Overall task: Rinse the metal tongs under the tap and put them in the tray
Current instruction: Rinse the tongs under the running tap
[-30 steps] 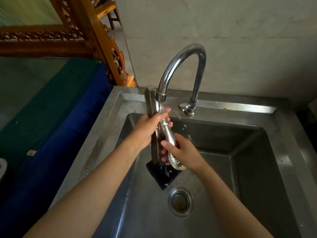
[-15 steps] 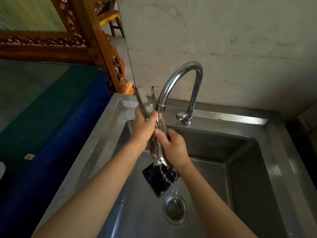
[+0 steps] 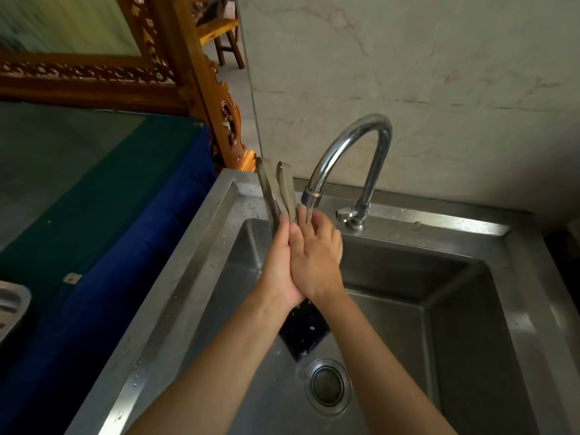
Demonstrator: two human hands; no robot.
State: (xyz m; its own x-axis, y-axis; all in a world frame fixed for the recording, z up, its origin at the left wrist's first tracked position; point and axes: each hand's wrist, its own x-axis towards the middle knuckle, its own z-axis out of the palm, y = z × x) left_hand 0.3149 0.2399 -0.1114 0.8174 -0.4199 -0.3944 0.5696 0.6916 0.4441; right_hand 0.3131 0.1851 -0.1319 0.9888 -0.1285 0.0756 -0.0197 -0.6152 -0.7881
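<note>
Under the running tap (image 3: 351, 152), I clasp the metal tongs (image 3: 277, 191) between my left hand (image 3: 277, 262) and right hand (image 3: 317, 259), arms jutting left of the spout; rinsing underway, the tray (image 3: 12, 306) far left awaits.

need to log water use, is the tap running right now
On: a thin stream falls from the tap spout onto the right hand, which presses the tongs with the left hand.
</note>
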